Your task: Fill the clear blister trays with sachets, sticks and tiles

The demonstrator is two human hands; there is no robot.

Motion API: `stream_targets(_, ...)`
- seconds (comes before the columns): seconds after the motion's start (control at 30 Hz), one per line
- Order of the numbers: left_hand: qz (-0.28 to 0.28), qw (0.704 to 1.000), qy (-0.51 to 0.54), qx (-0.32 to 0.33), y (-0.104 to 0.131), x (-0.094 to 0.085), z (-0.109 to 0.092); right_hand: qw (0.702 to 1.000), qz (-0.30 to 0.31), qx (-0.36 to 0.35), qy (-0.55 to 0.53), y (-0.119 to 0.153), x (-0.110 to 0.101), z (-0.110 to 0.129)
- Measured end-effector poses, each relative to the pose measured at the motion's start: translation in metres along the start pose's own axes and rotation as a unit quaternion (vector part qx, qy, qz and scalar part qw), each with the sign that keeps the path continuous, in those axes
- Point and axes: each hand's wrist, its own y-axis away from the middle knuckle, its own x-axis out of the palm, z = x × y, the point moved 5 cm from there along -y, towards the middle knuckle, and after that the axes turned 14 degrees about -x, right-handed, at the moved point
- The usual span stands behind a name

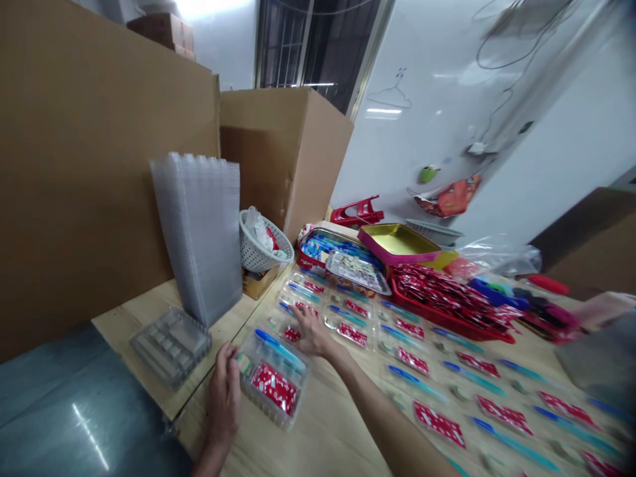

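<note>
My left hand (226, 391) rests at the left side of a clear plastic tray (284, 419), its fingers bent near the tray's edge. That tray holds a blue pen (281, 351), a red patterned packet (275, 388) and a small pale green item (243, 364). Beyond the tray, my right hand (313, 331) reaches over another filled tray with its fingers spread, close to a red packet (292, 334). Whether its fingertips touch anything is blurred.
A tall stack of clear trays (203, 238) and an empty-looking tray (171, 346) stand left. Behind are a basket (261, 242), a metal tray of small pieces (358, 270) and a red bin of packets (447, 298). Rows of filled trays cover the right side.
</note>
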Motion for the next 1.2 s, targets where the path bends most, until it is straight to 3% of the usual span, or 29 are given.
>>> stream_targets(0.13,-0.007,1.0,0.009,0.006,0.002,-0.002,-0.004,1.0,-0.026,0.001,-0.018,0.007,-0.033,0.003)
stream_targets(0.27,-0.008,0.999,0.042,0.015,0.003,-0.003,-0.003,0.996,-0.06,-0.032,-0.053,0.025,-0.06,0.037)
stream_targets(0.33,-0.006,0.998,0.055,0.011,0.003,-0.003,-0.002,0.995,-0.057,-0.058,-0.059,0.035,-0.059,0.065)
stream_targets(0.43,-0.009,0.998,0.06,0.006,0.004,-0.005,-0.001,0.996,-0.026,-0.072,-0.04,0.047,-0.043,0.102)
stream_targets(0.53,-0.002,0.998,0.056,0.025,0.007,-0.007,-0.004,0.998,-0.004,-0.064,-0.001,0.051,-0.023,0.123)
stream_targets(0.73,0.039,0.996,0.044,0.069,0.017,-0.007,-0.014,0.998,0.02,-0.063,0.017,0.047,-0.015,0.123)
stream_targets(1.0,0.069,0.996,0.044,0.02,0.014,-0.002,-0.016,0.998,0.005,-0.067,-0.017,0.044,-0.022,0.115)
stream_targets(1.2,0.061,0.998,0.027,0.014,0.013,-0.002,-0.013,0.997,-0.001,-0.074,-0.015,0.045,-0.024,0.118)
